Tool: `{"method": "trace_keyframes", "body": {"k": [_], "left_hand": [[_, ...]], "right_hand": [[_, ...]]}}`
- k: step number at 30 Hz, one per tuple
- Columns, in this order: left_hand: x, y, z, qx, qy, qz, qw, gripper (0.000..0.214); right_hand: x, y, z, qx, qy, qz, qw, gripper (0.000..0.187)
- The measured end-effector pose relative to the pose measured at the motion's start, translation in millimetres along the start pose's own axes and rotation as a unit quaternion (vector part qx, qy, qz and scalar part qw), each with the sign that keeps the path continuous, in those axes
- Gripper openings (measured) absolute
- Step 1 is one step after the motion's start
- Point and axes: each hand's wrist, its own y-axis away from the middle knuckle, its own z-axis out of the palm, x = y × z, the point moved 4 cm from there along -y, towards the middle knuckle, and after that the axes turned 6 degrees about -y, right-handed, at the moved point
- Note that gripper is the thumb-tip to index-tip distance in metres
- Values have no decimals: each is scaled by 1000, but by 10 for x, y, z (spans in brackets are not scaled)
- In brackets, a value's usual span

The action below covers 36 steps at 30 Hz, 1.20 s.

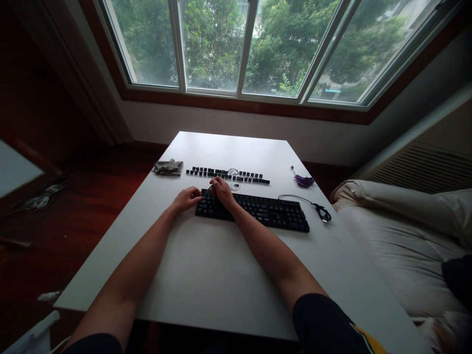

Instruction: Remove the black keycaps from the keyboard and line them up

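A black computer keyboard [258,209] lies at a slant on the white table. My left hand [187,198] is at its left end, fingers curled in against the edge. Over the upper left keys, my right hand [222,191] is closed in a pinch. A small, thin, light-coloured object seems to stick out between its fingertips, too small to name. Behind the keyboard, several loose black keycaps [254,179] lie in rows. Two small ring-like items lie there too, one ring [235,187] just right of my right hand and the other among the keycaps.
A crumpled grey-green cloth [168,167] lies at the table's left edge. To the right are a purple cloth-like item [304,181] and a bundled black cable [323,213]. A light-coloured sofa [379,236] stands to the right of the white table [206,280]; windows are ahead.
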Motion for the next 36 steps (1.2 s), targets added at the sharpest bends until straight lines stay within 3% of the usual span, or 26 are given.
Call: {"method": "trace_keyframes", "body": {"k": [5, 10, 14, 17, 21, 29, 36], "left_hand": [[15, 5, 5, 10, -7, 2, 1000, 19], [27, 11, 15, 9, -9, 4, 1000, 20], [7, 6, 23, 9, -10, 2, 1000, 21], [-22, -5, 32, 6, -7, -5, 1000, 24], [-52, -18, 42, 3, 2, -9, 1000, 26], [-76, -26, 56, -9, 17, -9, 1000, 30], [-53, -15, 44, -12, 21, -3, 1000, 29]], "right_hand": [[39, 3, 17, -16, 85, 10, 996, 25], [48, 17, -9, 21, 136, 1, 990, 23], [56, -8, 14, 22, 144, 47, 988, 18], [33, -45, 37, 52, 175, 82, 980, 15], [-38, -83, 67, 93, 231, 76, 965, 12], [13, -133, 21, 57, 231, 131, 963, 11], [-145, -54, 132, 46, 282, 63, 956, 10]]}}
